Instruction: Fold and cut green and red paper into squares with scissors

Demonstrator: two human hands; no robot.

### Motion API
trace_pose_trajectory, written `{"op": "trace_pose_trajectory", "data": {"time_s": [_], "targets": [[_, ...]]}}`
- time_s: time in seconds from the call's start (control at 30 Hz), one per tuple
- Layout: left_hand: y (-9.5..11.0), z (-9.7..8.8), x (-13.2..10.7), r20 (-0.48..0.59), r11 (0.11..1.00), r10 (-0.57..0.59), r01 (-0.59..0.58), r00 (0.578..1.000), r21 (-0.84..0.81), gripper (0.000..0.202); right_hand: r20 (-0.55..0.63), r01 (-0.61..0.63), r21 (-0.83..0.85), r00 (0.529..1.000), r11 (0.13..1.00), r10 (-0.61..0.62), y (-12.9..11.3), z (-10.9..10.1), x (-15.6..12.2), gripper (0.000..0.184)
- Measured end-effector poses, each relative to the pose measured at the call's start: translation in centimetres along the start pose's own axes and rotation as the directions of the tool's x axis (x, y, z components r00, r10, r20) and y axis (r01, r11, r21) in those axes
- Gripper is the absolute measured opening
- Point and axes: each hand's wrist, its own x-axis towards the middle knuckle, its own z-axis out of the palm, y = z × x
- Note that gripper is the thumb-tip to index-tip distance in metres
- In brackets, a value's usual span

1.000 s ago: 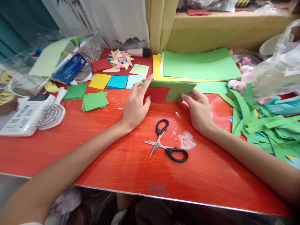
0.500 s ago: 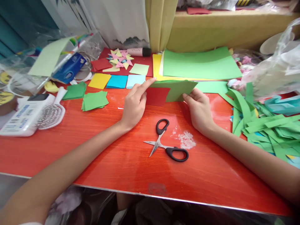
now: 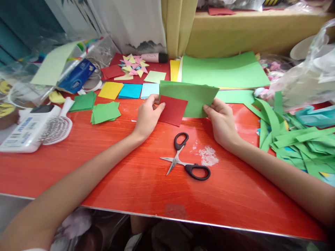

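Between my hands a few layered sheets of green paper [image 3: 195, 99] are held up off the table. My left hand [image 3: 149, 115] pinches their left end together with a square of red paper [image 3: 173, 111], which lies over the front of the green and tilts a little. At the lower right corner, my right hand [image 3: 221, 120] grips the green paper between thumb and fingers. Below both hands, a pair of scissors [image 3: 177, 160] with black handles lies on the table, its blades apart.
Green paper strips [image 3: 300, 143] pile up at the right. Green squares [image 3: 106, 112], a yellow square [image 3: 111, 90] and blue squares [image 3: 131, 91] lie at the left, near a white hairbrush [image 3: 57, 129]. Behind are folded paper stars [image 3: 133, 64] and large green sheets [image 3: 222, 69].
My left index finger has come down from the top edge, and the thumb now presses on the red square. The red square has tilted and lowered; the green paper's left end stands higher.
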Motion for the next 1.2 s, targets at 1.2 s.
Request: {"op": "trace_pose_trajectory", "data": {"time_s": [1.2], "targets": [[1.0, -0.5, -0.3, 0.118, 0.982, -0.144, 0.156, 0.983, -0.106, 0.034, 0.039, -0.223, 0.147, 0.975, 0.964, 0.219, -0.5, 0.0, 0.3, 0.025]]}}
